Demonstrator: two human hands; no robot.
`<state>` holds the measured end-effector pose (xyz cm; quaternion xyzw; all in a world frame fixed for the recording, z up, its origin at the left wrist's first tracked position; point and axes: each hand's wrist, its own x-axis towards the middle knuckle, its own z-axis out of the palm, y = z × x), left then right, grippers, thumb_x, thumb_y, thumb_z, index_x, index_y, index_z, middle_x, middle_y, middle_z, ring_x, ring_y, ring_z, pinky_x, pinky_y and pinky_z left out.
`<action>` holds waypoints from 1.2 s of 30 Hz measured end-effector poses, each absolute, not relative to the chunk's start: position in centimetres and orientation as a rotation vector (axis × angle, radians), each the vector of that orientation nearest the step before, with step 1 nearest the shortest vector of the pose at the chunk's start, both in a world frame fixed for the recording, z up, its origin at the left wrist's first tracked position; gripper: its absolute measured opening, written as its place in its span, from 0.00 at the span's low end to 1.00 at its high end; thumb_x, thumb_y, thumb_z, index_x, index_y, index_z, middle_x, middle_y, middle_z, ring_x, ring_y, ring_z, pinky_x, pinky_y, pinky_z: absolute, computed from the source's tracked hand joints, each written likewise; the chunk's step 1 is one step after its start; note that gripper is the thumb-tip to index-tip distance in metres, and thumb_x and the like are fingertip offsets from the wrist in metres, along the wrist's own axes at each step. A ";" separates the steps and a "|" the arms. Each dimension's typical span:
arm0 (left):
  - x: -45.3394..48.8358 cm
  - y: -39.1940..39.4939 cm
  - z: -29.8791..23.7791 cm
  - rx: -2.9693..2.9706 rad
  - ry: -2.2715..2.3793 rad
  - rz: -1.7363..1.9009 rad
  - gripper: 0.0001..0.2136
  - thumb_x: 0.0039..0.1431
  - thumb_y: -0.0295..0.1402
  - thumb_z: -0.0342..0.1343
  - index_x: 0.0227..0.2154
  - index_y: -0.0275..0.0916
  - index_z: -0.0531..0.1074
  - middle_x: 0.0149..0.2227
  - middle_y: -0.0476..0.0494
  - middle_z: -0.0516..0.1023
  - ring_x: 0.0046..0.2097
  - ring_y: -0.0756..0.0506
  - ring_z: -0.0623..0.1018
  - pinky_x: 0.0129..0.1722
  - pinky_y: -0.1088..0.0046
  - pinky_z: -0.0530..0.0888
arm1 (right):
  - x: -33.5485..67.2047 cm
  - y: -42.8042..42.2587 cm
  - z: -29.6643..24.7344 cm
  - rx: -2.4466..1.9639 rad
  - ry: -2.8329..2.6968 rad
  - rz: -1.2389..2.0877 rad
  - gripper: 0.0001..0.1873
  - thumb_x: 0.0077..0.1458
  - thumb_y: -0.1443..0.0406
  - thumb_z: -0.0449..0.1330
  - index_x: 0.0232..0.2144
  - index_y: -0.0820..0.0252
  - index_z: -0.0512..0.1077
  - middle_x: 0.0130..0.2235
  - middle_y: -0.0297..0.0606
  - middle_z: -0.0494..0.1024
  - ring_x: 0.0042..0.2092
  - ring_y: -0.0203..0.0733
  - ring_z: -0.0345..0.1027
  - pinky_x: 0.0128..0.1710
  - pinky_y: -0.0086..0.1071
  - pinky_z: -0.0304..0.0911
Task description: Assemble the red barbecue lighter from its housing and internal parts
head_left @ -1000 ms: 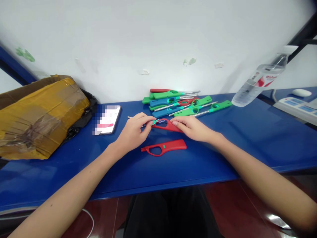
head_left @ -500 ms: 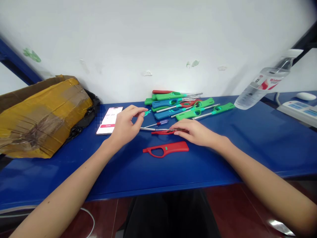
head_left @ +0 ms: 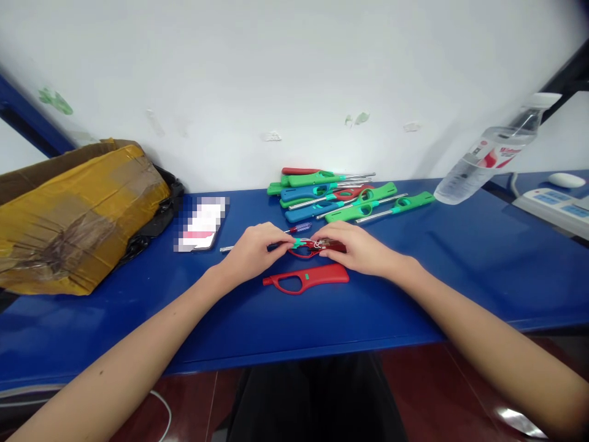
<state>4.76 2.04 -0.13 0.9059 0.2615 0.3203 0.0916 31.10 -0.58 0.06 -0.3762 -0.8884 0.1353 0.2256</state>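
Observation:
A red lighter half (head_left: 301,252) lies on the blue table with pale wires and small inner parts showing in it. My left hand (head_left: 258,250) pinches a small green plastic part (head_left: 300,243) at its left end. My right hand (head_left: 356,244) is closed on the right end of that half, its fingertips by the wires. A metal tube (head_left: 226,249) sticks out to the left, partly hidden by my left hand. Nearer to me lies the other red shell half (head_left: 317,277), flat and untouched. Behind my hands is a screwdriver (head_left: 301,228) with a purple clear handle.
Several green, blue and red long-nosed lighters (head_left: 340,199) are piled by the wall. A phone (head_left: 202,224) and a yellow-taped box (head_left: 78,221) lie on the left. To the right are a leaning water bottle (head_left: 488,153) and a white device (head_left: 552,205).
My left hand has moved right and down, bringing the green part from above the table to the open lighter half. My right hand stays nearly in place.

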 end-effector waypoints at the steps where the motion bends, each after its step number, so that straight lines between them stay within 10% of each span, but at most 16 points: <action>1: 4.9 2.0 -0.2 2.706 0.758 0.945 0.06 0.64 0.30 0.56 0.38 0.42 0.79 0.36 0.47 0.83 0.38 0.47 0.79 0.38 0.70 0.75 | 31.1 -0.6 0.0 -1.035 -2.452 0.373 0.15 0.60 0.66 0.59 0.49 0.55 0.73 0.47 0.43 0.78 0.49 0.49 0.70 0.49 0.43 0.67; 36: 7.0 1.0 -1.5 2.735 1.018 0.955 0.05 0.60 0.29 0.57 0.32 0.41 0.78 0.31 0.48 0.82 0.35 0.46 0.77 0.37 0.67 0.71 | 30.8 -0.5 -0.2 -1.026 -2.434 0.336 0.10 0.60 0.64 0.60 0.44 0.57 0.75 0.43 0.42 0.80 0.45 0.46 0.71 0.45 0.39 0.66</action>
